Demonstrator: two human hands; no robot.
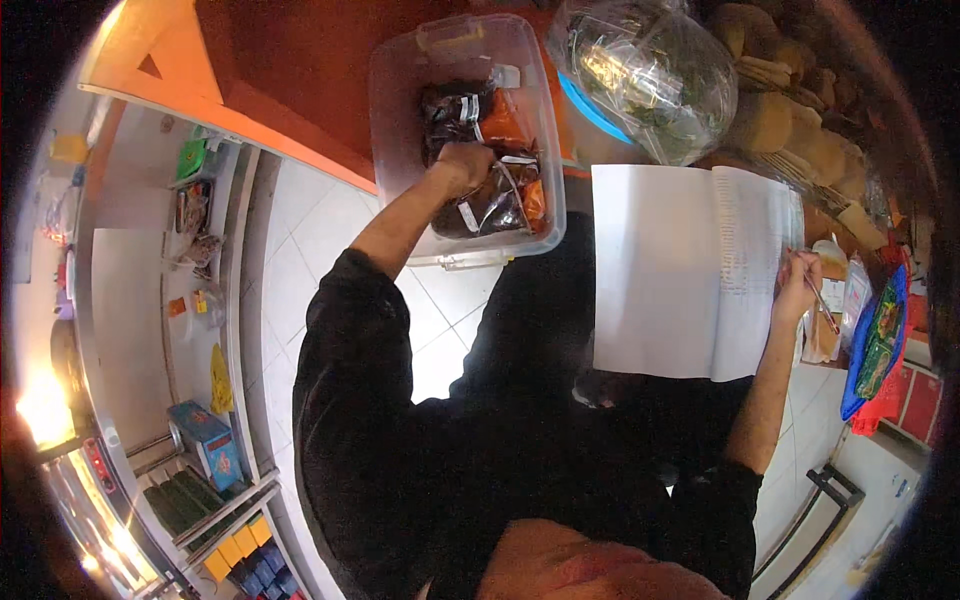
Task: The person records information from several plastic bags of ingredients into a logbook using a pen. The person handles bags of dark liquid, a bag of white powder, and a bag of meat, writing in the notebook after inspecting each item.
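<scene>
**Left hand in bin, right hand at notebook**

Inside the clear plastic bin, left hand rests fingers curled on dark snack packets, which lie directly under and just right of it. Right hand grips a pen at the open notebook edge, well apart.
</scene>
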